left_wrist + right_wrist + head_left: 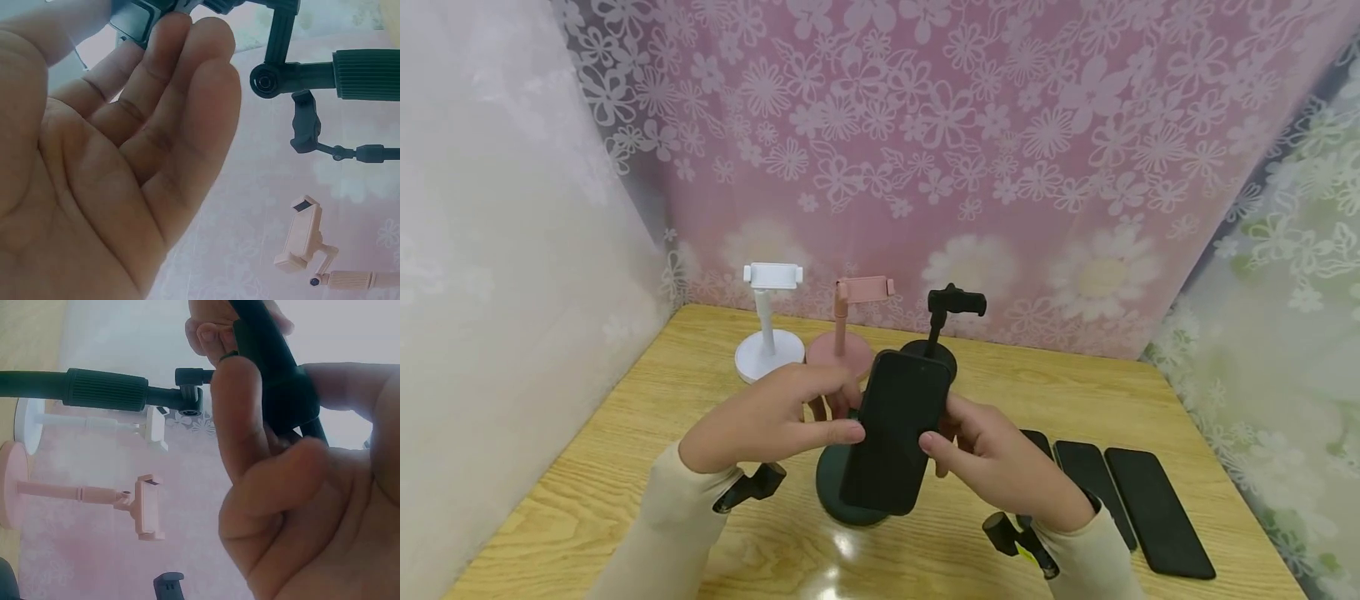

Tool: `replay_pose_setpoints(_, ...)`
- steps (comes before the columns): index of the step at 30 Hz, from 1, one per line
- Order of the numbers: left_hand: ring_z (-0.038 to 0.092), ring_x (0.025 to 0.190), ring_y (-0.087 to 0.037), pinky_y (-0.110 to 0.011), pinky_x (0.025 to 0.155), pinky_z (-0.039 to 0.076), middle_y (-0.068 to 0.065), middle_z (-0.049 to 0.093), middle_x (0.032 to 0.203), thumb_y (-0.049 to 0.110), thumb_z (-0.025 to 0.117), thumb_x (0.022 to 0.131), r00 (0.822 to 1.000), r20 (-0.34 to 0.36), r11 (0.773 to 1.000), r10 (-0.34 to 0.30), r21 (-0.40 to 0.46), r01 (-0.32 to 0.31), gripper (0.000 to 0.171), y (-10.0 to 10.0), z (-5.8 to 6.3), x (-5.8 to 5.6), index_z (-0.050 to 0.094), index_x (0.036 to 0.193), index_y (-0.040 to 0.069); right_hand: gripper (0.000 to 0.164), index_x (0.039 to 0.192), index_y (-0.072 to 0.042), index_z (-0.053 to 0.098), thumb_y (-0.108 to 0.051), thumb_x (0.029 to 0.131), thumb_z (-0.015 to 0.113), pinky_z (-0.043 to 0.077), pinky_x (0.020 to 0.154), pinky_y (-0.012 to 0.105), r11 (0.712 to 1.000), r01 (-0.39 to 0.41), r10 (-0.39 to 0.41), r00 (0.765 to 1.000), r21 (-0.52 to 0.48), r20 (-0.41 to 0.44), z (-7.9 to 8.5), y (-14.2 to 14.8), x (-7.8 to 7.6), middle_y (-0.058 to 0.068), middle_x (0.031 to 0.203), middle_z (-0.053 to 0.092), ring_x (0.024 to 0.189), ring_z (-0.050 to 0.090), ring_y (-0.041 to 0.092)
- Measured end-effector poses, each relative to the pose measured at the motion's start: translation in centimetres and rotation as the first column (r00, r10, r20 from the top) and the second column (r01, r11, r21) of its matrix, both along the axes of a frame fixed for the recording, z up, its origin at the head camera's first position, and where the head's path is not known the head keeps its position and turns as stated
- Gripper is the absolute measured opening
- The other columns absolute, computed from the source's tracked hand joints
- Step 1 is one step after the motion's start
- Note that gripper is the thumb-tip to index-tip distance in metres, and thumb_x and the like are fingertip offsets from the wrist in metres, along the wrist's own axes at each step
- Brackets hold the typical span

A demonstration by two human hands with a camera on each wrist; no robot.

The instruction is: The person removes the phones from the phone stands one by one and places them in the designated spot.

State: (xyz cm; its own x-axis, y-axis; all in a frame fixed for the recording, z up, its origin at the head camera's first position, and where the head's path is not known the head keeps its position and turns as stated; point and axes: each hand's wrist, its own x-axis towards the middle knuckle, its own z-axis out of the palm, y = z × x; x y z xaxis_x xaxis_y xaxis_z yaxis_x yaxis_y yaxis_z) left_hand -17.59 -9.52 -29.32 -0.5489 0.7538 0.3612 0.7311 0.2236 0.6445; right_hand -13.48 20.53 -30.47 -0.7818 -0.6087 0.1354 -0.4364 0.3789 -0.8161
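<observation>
A black smartphone (898,433) sits tilted in the clamp (287,400) of a dark green phone stand (831,492). My left hand (775,417) is at the phone's left edge, thumb by the front and fingers behind; in the left wrist view its fingertips hold the end of the clamp. On the opposite edge my right hand (1000,458) grips phone and clamp together, its thumb over the edge and its fingers curled behind. The stand's ribbed stem (106,389) shows in the right wrist view. From the head, the phone hides most of the stand.
Behind stand a white phone stand (765,354), a pink one (840,333) and a black one (935,329), each with a bare clamp. Three dark phones, including the outermost phone (1157,512), lie on the wooden table (572,500) at right. Floral curtains (925,167) surround the table.
</observation>
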Motion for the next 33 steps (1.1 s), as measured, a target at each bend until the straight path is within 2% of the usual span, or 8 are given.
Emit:
replay_pose_setpoints(4, 0.064, 0.083, -0.004, -0.027, 0.069, 0.055, 0.014, 0.066, 0.092, 0.026, 0.072, 0.099, 1.000, 0.023, 1.000, -0.017, -0.018, 0.018, 0.010, -0.1, 0.0, -0.1, 0.063, 0.098, 0.022, 0.026, 0.135, -0.021, 0.055, -0.022, 0.110, 0.055, 0.050, 0.058, 0.030, 1.000, 0.014, -0.013, 0.999, 0.018, -0.036, 0.0, -0.1, 0.2, -0.002, 0.085, 0.059, 0.066, 0.056, 0.013)
replay_pose_setpoints(11, 0.065, 0.089, -0.006, -0.032, 0.077, 0.057, 0.012, 0.068, 0.096, 0.032, 0.070, 0.100, 0.991, 0.136, 0.997, 0.017, -0.083, -0.006, 0.013, -0.2, 0.0, -0.1, 0.064, 0.102, 0.020, 0.040, 0.149, -0.021, 0.051, -0.016, 0.110, 0.053, 0.052, 0.072, 0.032, 0.999, 0.002, -0.004, 0.997, -0.035, -0.074, 0.0, -0.4, 0.3, -0.003, 0.122, 0.069, 0.080, 0.065, 0.015)
replay_pose_setpoints(17, 0.063, 0.085, -0.007, -0.030, 0.075, 0.055, 0.012, 0.066, 0.094, 0.033, 0.071, 0.100, 0.983, 0.181, 0.995, 0.015, -0.095, 0.002, 0.016, 0.4, -0.3, -0.2, 0.061, 0.103, 0.021, 0.030, 0.138, -0.018, 0.057, -0.011, 0.110, 0.051, 0.048, 0.064, 0.030, 0.998, 0.015, -0.022, 0.992, -0.057, -0.122, -0.2, -0.1, 0.0, -0.008, 0.084, 0.059, 0.062, 0.048, 0.005)
replay_pose_setpoints(20, 0.064, 0.085, -0.007, -0.030, 0.075, 0.056, 0.012, 0.066, 0.094, 0.034, 0.071, 0.100, 0.984, 0.177, 0.996, 0.008, -0.093, 0.008, 0.017, 0.9, -0.5, -0.1, 0.061, 0.106, 0.022, 0.030, 0.137, -0.017, 0.057, -0.008, 0.111, 0.047, 0.053, 0.071, 0.029, 0.995, -0.006, -0.005, 0.994, -0.098, -0.110, -0.3, 0.1, -0.2, -0.005, 0.087, 0.061, 0.069, 0.055, 0.005)
replay_pose_setpoints(24, 0.065, 0.083, -0.003, -0.030, 0.075, 0.056, 0.016, 0.067, 0.091, 0.039, 0.068, 0.101, 0.988, 0.146, 0.990, 0.050, -0.136, -0.030, 0.016, 1.2, -0.4, 0.1, 0.064, 0.105, 0.024, 0.035, 0.143, -0.019, 0.054, -0.008, 0.112, 0.044, 0.055, 0.088, 0.032, 0.991, -0.035, 0.029, 0.999, -0.133, -0.046, -0.2, 0.6, -0.2, 0.000, 0.120, 0.068, 0.104, 0.067, 0.016)
replay_pose_setpoints(27, 0.059, 0.070, -0.002, -0.026, 0.066, 0.052, 0.017, 0.063, 0.082, 0.041, 0.066, 0.103, 0.993, 0.096, 0.988, 0.070, -0.148, -0.055, 0.017, 1.3, -0.5, 0.2, 0.066, 0.093, 0.026, 0.028, 0.135, -0.017, 0.058, -0.008, 0.111, 0.046, 0.054, 0.074, 0.031, 0.991, -0.037, 0.032, 0.999, -0.130, -0.034, 0.1, 0.8, -0.1, -0.001, 0.087, 0.063, 0.074, 0.062, 0.012)
replay_pose_setpoints(29, 0.053, 0.062, -0.002, -0.024, 0.059, 0.047, 0.017, 0.058, 0.074, 0.037, 0.065, 0.103, 0.995, 0.059, 0.988, 0.079, -0.134, -0.071, 0.022, 1.4, -0.6, 0.3, 0.065, 0.084, 0.027, 0.023, 0.127, -0.015, 0.061, -0.008, 0.111, 0.047, 0.047, 0.061, 0.032, 0.992, -0.024, 0.020, 0.999, -0.124, -0.035, 0.1, 0.8, -0.1, -0.002, 0.068, 0.047, 0.054, 0.045, 0.011)
replay_pose_setpoints(33, 0.044, 0.052, -0.002, -0.023, 0.052, 0.040, 0.016, 0.049, 0.061, 0.028, 0.066, 0.102, 0.993, 0.043, 0.990, 0.110, -0.096, -0.106, 0.033, 1.7, -0.7, 0.5, 0.058, 0.071, 0.025, 0.015, 0.112, -0.013, 0.064, -0.012, 0.111, 0.049, 0.040, 0.055, 0.033, 0.993, 0.018, -0.020, 1.000, -0.116, -0.011, 0.2, 0.7, -0.1, -0.001, 0.061, 0.035, 0.049, 0.032, 0.014)
